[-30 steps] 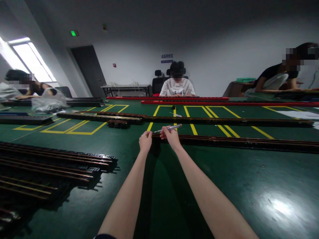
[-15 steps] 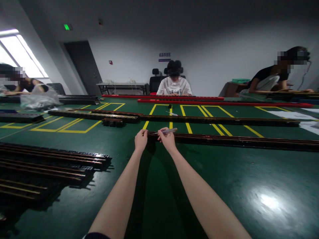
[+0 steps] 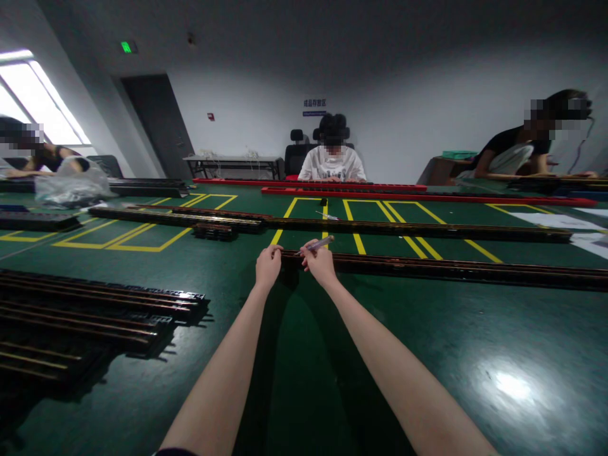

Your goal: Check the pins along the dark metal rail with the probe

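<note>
My left hand (image 3: 269,265) is closed, its fingertips pinched at the left end of a long black rail (image 3: 427,268) with copper-coloured strips along it. My right hand (image 3: 319,261) grips a slim pen-like tool (image 3: 325,242) with a translucent handle. Its thin tip points down and left at the rail, close to my left fingertips. Whether the tip touches the rail cannot be made out. From my hands the rail runs off to the right, lying across the green table (image 3: 427,367).
Behind my rail lies another long black rail (image 3: 418,229), with a short black piece (image 3: 213,232) near its left part. A thin tool (image 3: 327,216) lies further back. Stacked rails (image 3: 95,310) fill the left side. Red rails (image 3: 427,197) lie before a person (image 3: 332,163) opposite.
The handle of the tool in my right hand has tilted up more steeply, its end shifting slightly left. My left hand stays at the rail's end.
</note>
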Demonstrator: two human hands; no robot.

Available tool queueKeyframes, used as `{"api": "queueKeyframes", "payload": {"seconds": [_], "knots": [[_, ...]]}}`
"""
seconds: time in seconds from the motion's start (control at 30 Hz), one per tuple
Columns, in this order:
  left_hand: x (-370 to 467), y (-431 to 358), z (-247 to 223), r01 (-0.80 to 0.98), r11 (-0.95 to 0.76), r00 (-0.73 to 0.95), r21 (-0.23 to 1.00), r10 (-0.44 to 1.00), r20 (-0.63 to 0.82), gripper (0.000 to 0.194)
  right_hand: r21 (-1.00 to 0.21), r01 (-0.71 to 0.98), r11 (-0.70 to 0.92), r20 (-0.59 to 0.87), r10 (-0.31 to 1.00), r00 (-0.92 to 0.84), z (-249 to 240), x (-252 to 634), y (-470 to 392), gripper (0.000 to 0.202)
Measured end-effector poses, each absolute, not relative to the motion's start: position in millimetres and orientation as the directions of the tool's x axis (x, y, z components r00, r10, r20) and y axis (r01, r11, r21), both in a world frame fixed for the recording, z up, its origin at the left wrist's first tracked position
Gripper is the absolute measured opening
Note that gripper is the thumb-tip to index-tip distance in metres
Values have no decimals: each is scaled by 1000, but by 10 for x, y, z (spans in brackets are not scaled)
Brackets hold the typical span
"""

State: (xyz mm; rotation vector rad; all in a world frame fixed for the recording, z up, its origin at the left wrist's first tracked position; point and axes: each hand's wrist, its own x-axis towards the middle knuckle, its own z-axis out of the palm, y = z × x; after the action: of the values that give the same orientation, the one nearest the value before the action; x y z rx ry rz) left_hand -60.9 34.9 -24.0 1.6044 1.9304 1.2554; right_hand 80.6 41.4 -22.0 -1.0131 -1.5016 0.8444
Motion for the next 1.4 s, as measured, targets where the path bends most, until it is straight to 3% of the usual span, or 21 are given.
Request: {"api": "queueKeyframes", "payload": {"seconds": [0.17,0.47,0.63,0.87,1.4], "knots": [[-584,356,-242,621,-26,-312,783,909,278,25,-881,205,426,399,903,-162,-158,851,400,10],[-553,347,-282,708,-77,-259,702,896,360,26,-868,200,454,439,891,-115,-220,898,352,11],[-540,307,-301,831,-161,-126,532,878,462,35,-881,203,427,424,904,-63,-214,929,315,12],[-435,232,-283,930,-232,93,285,898,430,41,-878,212,429,434,901,-26,-235,942,304,19],[-473,249,-311,949,-239,122,205,880,459,39,-880,189,436,437,899,-38,-231,960,285,18]]}}
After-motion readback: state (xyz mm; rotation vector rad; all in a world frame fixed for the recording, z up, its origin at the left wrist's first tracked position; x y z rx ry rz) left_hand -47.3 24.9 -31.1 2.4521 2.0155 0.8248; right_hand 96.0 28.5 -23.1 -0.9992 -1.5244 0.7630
